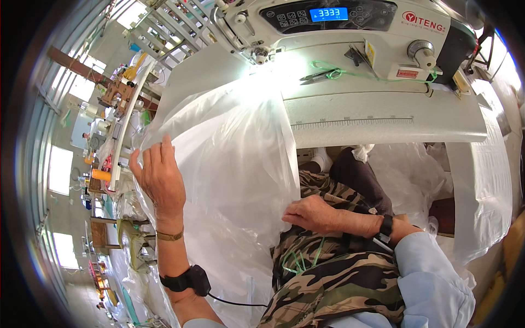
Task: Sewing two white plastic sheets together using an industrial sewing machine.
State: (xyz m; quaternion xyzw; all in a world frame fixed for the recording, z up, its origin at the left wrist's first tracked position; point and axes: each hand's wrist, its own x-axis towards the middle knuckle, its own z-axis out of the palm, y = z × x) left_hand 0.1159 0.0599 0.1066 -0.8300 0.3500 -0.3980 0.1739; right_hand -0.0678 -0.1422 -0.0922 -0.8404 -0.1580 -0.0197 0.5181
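A large, thin, translucent white sheet point(235, 158) is gathered under the brightly lit needle area of a white sewing machine point(350, 41). From there it spreads over the table and hangs toward my lap. My left hand point(161, 177) rests near the sheet's left side, its fingers stretched out and slightly apart. At the sheet's right edge, above my camouflage-patterned apron point(339, 273), my right hand point(311, 213) is closed, pinching that edge. Its fingertips are partly hidden.
Small thread snips point(320, 75) with green thread lie on the machine bed, right of the needle. A printed ruler scale point(353, 121) runs along the table's front. Crumpled clear plastic point(407, 175) is heaped below the table. At the left stands another cluttered worktable point(128, 112).
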